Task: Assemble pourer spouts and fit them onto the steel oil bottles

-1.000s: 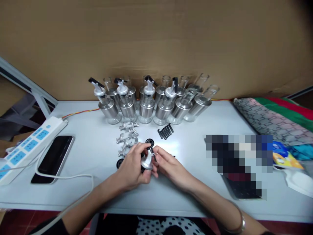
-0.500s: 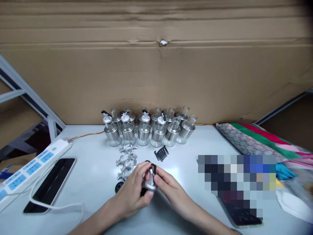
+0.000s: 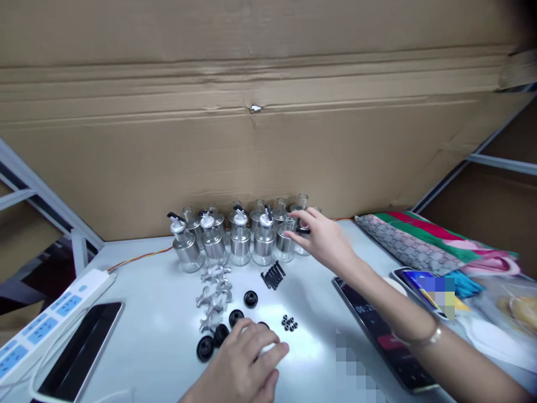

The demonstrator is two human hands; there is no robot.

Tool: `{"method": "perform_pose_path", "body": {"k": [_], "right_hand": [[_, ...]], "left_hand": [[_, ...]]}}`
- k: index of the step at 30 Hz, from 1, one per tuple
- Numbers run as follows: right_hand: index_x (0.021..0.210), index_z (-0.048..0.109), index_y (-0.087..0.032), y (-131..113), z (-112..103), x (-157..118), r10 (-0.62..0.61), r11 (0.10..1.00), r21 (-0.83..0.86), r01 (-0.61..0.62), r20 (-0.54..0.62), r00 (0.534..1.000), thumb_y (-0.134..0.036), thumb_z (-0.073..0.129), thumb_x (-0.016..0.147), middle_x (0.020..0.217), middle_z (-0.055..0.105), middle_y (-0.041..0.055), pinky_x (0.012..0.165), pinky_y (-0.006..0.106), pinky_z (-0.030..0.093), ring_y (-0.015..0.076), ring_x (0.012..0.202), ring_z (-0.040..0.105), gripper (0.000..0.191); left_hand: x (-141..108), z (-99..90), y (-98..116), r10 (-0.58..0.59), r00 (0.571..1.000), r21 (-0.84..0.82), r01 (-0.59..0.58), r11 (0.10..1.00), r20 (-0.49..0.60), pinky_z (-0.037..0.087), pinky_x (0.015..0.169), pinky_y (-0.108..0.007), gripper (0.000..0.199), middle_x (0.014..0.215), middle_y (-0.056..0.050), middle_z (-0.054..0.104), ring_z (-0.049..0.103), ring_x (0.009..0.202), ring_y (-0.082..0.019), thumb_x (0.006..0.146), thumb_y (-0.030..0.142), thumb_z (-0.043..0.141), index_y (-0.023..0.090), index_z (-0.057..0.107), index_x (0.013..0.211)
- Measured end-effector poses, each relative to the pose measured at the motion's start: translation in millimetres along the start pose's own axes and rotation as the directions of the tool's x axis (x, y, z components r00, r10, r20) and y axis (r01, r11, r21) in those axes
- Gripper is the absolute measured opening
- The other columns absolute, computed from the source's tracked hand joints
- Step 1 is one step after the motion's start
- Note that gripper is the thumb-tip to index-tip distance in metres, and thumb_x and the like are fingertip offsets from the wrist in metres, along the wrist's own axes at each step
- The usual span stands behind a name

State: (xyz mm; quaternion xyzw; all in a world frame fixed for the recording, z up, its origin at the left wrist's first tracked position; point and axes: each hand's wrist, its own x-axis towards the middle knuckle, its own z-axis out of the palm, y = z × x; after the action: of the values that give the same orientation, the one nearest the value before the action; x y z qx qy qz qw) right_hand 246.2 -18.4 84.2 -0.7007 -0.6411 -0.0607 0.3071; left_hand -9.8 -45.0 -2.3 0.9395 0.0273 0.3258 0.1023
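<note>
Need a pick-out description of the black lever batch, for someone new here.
Find the bottles lined up along the cardboard wall. Just in front, right of the silver spout pieces, lies the batch of black levers. They are slim sticks laid side by side, unlike the round black stoppers nearer the left hand.

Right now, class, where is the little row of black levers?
In the head view, the black levers lie near the middle of the table, just in front of the bottles and right of the silver parts.
</note>
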Motion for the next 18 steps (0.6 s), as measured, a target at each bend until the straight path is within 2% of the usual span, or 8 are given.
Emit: {"method": "perform_pose_path", "body": {"k": [3, 6, 9, 11, 12, 13, 15, 18], "right_hand": [[0.093, 0.066, -0.02, 18, 20, 13, 0.02, 0.993, -0.117, -0.015, 0.039, 0.999, -0.03, 0.059, 0.085, 0.102, 0.065, 0.0092, 0.063, 0.031, 0.039, 0.0203, 0.074, 0.061, 0.014], [0.084, 0.065, -0.019, 22, 26, 15, -0.011, 0.997, -0.073, 0.016, 0.059, 0.998, -0.023, 0.057, 0.086, 0.095, 0.069, 0.0086, 0.066, 0.031, 0.041, 0.0229, 0.08, 0.064, 0.01], [0.08, 0.064, -0.02, 19, 13, 11, -0.031, 0.998, 0.043, 0.034, -0.069, 0.997, -0.026, 0.059, 0.084, 0.088, 0.07, 0.0079, 0.067, 0.032, 0.043, 0.0224, 0.077, 0.064, 0.009], [0.077, 0.064, -0.021, 14, -4, 7, -0.019, 0.985, 0.163, 0.053, -0.201, 0.979, -0.031, 0.062, 0.083, 0.084, 0.069, 0.0073, 0.068, 0.033, 0.044, 0.0214, 0.075, 0.063, 0.012], [0.076, 0.063, -0.021, 11, -13, 4, 0.003, 0.973, 0.226, 0.056, -0.251, 0.968, -0.033, 0.064, 0.082, 0.082, 0.069, 0.0065, 0.068, 0.033, 0.045, 0.0209, 0.074, 0.062, 0.013], [0.076, 0.063, -0.022, 8, -21, 1, 0.041, 0.956, 0.29, 0.046, -0.287, 0.957, -0.035, 0.065, 0.081, 0.08, 0.068, 0.0055, 0.068, 0.033, 0.045, 0.02, 0.072, 0.061, 0.015], [0.075, 0.062, -0.022, -2, -35, -6, 0.129, 0.901, 0.434, 0.012, -0.294, 0.947, -0.038, 0.067, 0.079, 0.075, 0.066, 0.0031, 0.064, 0.031, 0.044, 0.0176, 0.067, 0.058, 0.017], [0.073, 0.061, -0.021, -19, -43, -19, 0.188, 0.748, 0.661, -0.065, -0.118, 0.975, -0.04, 0.07, 0.076, 0.068, 0.061, 0.0006, 0.053, 0.027, 0.04, 0.0127, 0.057, 0.052, 0.022]], "left_hand": [[3, -1.5, -1, -0.02, 0.999, -0.003, 0.02, 1.0, 0.033, 0.05, 0.074, -0.034, 0.036, 0.084, -0.009, 0.065, 0.062, 0.08, -0.02, 0.077, 0.003, 0.042, 0.014, 0.049, 0.111], [3, -5.6, -3, -0.065, 0.997, -0.021, 0.066, 0.998, 0.04, 0.05, 0.073, -0.034, 0.032, 0.084, -0.009, 0.065, 0.061, 0.08, -0.02, 0.079, 0.003, 0.042, 0.014, 0.051, 0.108], [2, -8.7, -3, -0.106, 0.994, -0.07, 0.105, 0.992, -0.017, 0.051, 0.076, -0.036, 0.036, 0.088, -0.01, 0.064, 0.061, 0.081, -0.019, 0.081, 0.002, 0.041, 0.015, 0.05, 0.113], [0, -6.5, -2, -0.217, 0.97, -0.234, 0.187, 0.954, -0.108, 0.051, 0.078, -0.036, 0.032, 0.091, -0.009, 0.062, 0.06, 0.085, -0.019, 0.085, 0.006, 0.04, 0.019, 0.05, 0.112], [-1, -3.9, 0, -0.314, 0.938, -0.376, 0.24, 0.895, -0.149, 0.052, 0.078, -0.035, 0.027, 0.094, -0.009, 0.061, 0.06, 0.089, -0.019, 0.088, 0.011, 0.04, 0.022, 0.05, 0.111], [-1, -0.5, 2, -0.429, 0.891, -0.541, 0.289, 0.789, -0.149, 0.052, 0.078, -0.035, 0.023, 0.099, -0.009, 0.059, 0.06, 0.094, -0.019, 0.091, 0.019, 0.042, 0.024, 0.049, 0.112], [-1, 7.2, 8, -0.614, 0.789, -0.83, 0.352, 0.433, 0.014, 0.054, 0.079, -0.036, 0.036, 0.116, -0.011, 0.054, 0.058, 0.107, -0.023, 0.089, 0.041, 0.052, 0.029, 0.042, 0.121], [5, 15.8, 17, -0.606, 0.664, -0.889, 0.42, -0.183, 0.438, 0.051, 0.089, -0.041, 0.082, 0.139, -0.013, 0.042, 0.05, 0.125, -0.029, 0.067, 0.053, 0.076, 0.033, 0.032, 0.134]]}}
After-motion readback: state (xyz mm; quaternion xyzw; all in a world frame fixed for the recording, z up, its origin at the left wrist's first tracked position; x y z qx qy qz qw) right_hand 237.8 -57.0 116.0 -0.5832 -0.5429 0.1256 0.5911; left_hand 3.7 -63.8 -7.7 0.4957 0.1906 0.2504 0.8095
